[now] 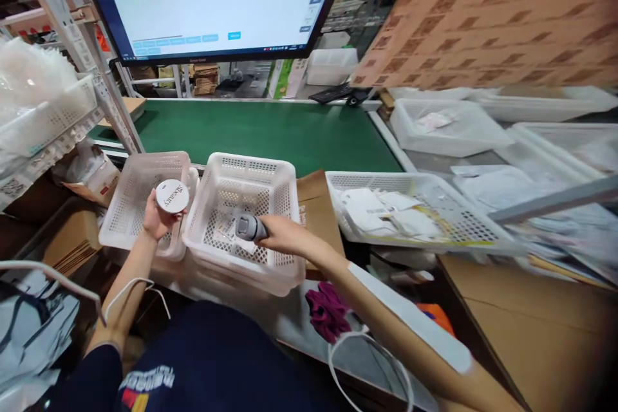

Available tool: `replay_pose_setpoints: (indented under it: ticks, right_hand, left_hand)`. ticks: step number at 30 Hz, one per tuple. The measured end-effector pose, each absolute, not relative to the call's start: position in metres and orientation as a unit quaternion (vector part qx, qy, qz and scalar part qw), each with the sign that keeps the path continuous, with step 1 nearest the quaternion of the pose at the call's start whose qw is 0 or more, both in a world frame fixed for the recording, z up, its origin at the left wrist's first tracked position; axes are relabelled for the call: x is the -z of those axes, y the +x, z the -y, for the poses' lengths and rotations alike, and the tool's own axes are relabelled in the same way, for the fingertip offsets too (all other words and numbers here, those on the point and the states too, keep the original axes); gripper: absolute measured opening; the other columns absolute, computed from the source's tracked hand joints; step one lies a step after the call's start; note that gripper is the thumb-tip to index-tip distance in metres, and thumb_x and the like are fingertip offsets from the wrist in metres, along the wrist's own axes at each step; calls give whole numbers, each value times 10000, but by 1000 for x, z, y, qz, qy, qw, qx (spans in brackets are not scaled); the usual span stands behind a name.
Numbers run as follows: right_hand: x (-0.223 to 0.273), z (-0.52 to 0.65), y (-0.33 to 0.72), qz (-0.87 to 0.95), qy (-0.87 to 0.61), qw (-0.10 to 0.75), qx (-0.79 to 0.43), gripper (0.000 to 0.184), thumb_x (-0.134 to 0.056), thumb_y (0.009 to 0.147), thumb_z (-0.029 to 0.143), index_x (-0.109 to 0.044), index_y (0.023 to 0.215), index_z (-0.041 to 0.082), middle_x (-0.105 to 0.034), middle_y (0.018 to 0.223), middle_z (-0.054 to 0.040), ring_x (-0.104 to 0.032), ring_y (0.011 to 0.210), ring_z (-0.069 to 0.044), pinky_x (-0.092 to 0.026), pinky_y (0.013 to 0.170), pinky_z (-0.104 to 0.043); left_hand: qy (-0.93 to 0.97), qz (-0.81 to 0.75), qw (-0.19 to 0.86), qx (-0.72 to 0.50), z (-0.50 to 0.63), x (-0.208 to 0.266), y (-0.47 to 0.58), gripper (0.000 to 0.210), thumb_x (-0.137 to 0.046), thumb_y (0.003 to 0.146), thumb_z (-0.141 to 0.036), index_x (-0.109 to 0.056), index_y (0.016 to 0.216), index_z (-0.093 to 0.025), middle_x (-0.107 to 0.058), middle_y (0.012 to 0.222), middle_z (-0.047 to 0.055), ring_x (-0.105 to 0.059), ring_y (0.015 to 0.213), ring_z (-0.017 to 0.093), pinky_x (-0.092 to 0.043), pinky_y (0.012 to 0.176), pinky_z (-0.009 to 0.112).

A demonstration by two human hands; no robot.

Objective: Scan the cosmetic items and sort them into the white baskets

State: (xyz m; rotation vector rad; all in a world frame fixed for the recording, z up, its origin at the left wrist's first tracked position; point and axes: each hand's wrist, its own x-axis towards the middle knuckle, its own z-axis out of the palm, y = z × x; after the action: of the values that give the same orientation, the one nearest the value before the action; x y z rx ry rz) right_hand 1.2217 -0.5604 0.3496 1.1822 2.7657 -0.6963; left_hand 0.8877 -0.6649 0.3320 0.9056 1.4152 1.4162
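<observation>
My left hand is closed around a round white jar whose flat lid carries dark lettering. It holds the jar over the left white basket. In my right hand is a grey handheld barcode scanner, its head pointing left. The scanner is above the middle white basket, which has perforated walls. Small packets with printed labels lie on that basket's floor, partly hidden by the scanner.
A monitor hangs above the green conveyor belt. At the right, another white basket holds flat white packages. A purple cloth lies under my right forearm, near a white cable. Cardboard stands beside the middle basket.
</observation>
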Motion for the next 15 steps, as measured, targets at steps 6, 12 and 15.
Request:
replay_pose_setpoints:
  ticks: [6,12,15]
  right_hand:
    - [-374,587,1233,-885,305,-205,285,287,-689,852,151,-672,1139,150,-686,1149,-119,-670,1049,-290,-495,897,-359]
    - [-399,626,1243,-897,379,-116,197,472,-644,896,117,-615,1367,143,-621,1290,-136,-681,1076,-321,-496,838,-401]
    - [-401,635,1243,-899,404,-50,161,421,-628,969,163,-585,1386,132,-590,1375,-152,-701,1110,-336,-516,837,-426]
  left_hand:
    - [493,-585,379,-522,637,-331,924,967,-335,987,-874,-605,1513,-108,-739,1364,246,-757,971,311,-609,705,383]
    - [690,-626,-21,-364,617,-316,951,885,-910,779,-393,-592,1572,-165,-590,1562,220,-527,1497,437,-453,1277,578]
    - [728,-602,-106,-312,611,-307,962,916,-812,850,-276,-441,1672,-114,-569,1559,258,-568,1450,428,-495,1227,579]
